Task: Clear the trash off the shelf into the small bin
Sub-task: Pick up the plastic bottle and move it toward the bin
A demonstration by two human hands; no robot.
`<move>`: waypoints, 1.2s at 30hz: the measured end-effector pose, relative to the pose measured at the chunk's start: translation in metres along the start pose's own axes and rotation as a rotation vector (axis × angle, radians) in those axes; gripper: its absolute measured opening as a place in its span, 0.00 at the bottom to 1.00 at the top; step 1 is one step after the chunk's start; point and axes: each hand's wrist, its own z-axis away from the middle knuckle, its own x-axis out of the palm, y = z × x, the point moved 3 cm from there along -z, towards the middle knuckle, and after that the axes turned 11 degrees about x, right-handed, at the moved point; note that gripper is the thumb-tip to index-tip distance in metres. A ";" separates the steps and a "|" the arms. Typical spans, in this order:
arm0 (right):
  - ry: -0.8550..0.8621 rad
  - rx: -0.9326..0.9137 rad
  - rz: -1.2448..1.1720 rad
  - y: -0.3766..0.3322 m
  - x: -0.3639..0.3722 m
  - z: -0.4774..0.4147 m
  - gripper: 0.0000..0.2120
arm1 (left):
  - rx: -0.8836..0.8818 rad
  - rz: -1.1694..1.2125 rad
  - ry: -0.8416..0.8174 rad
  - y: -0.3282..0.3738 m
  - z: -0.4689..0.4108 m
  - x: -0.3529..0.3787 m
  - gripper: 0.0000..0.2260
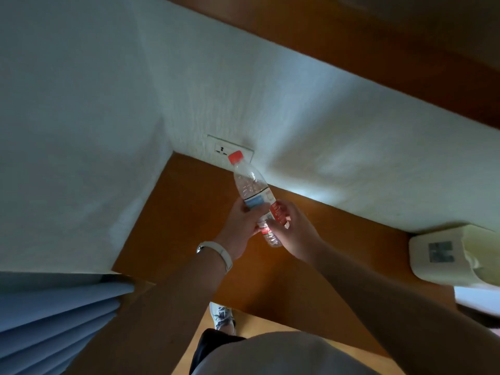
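Both of my hands are wrapped around one clear plastic water bottle, held up above the wooden shelf and not touching it. My left hand grips the bottle's lower half from the left, fingers curled across the blue and white part of the label, with a pale wristband sitting just behind it on my wrist. My right hand closes on the same stretch from the right, thumb and fingers pressed over the red part of the label, so the two hands nearly meet around the bottle. The bottle tilts away from me and to the left: its red cap points beyond my knuckles toward the white wall, and its ribbed base pokes out below my hands on the near side. It looks empty or close to it, though the dim light makes that hard to judge. Just past the cap, a white wall socket plate sits flush on the wall at the back edge of the shelf. Well off to the right of my right hand, a cream-coloured boxy object rests on the shelf against the wall; I cannot tell what it is. Below my left forearm hang blue curtain folds, and between my arms, down under the shelf edge, I see one white sneaker on the floor.
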 end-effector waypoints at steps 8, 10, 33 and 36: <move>-0.033 0.138 -0.200 0.029 -0.053 0.042 0.11 | 0.057 -0.169 -0.123 -0.001 0.015 0.061 0.22; -0.052 0.189 -0.308 0.040 -0.068 0.057 0.08 | 0.079 -0.251 -0.171 -0.006 0.022 0.085 0.22; 0.037 0.325 -0.796 0.264 -0.288 0.252 0.14 | 0.265 -0.741 -0.398 -0.123 0.118 0.422 0.20; 0.070 0.288 -0.927 0.284 -0.307 0.256 0.14 | 0.314 -0.783 -0.399 -0.126 0.126 0.451 0.20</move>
